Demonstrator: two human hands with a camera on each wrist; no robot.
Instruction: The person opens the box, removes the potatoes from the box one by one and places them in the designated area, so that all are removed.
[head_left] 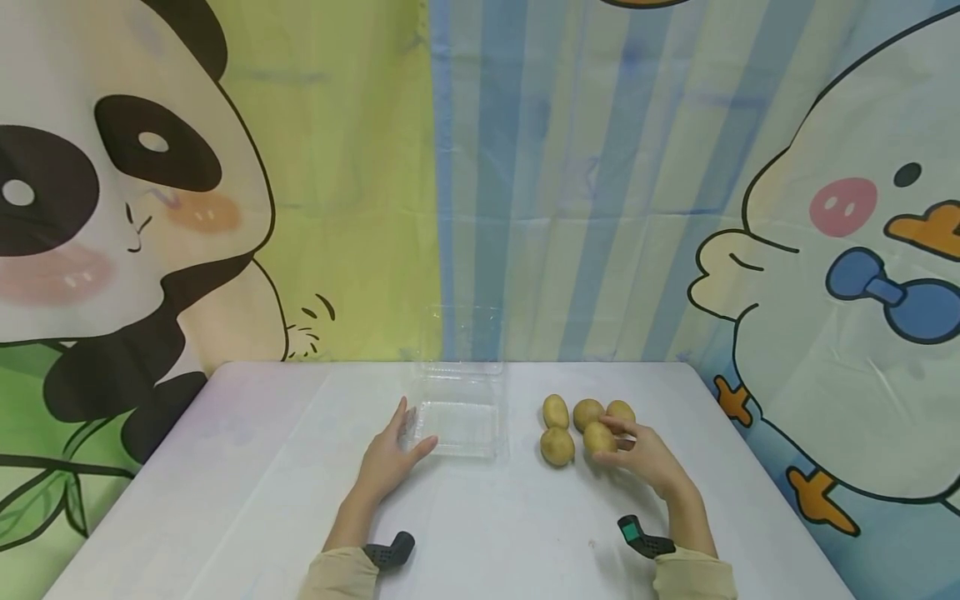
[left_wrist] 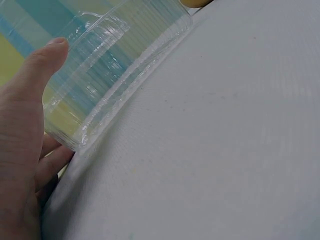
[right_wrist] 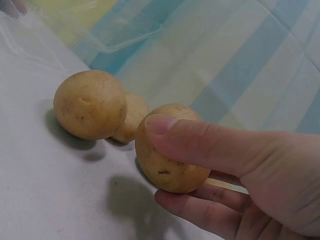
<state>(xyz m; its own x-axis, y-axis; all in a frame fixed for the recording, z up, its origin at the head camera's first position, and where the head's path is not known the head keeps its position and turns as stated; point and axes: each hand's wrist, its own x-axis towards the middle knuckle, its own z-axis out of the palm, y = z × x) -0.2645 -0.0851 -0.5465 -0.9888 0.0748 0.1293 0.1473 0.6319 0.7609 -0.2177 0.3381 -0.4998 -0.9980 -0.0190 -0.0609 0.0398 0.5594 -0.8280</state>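
Observation:
A clear plastic clamshell box (head_left: 457,429) stands on the table with its see-through lid (head_left: 465,337) raised at the back. At its left side my left hand (head_left: 392,460) rests with fingers extended along the wall and the thumb over the near corner; in the left wrist view the thumb (left_wrist: 47,57) lies before the clear plastic. My right hand (head_left: 648,454) pinches a potato (right_wrist: 172,172) between thumb and fingers, and a shadow falls on the table below it. Close by lie other potatoes: one at the front left (head_left: 557,447), one behind it (head_left: 555,412), and two farther back (head_left: 588,413).
The white table (head_left: 480,533) ends at a hanging cloth (head_left: 555,183) with a panda, stripes and a duck printed on it. A black wrist device (head_left: 392,550) is worn on the left arm, another (head_left: 645,537) on the right.

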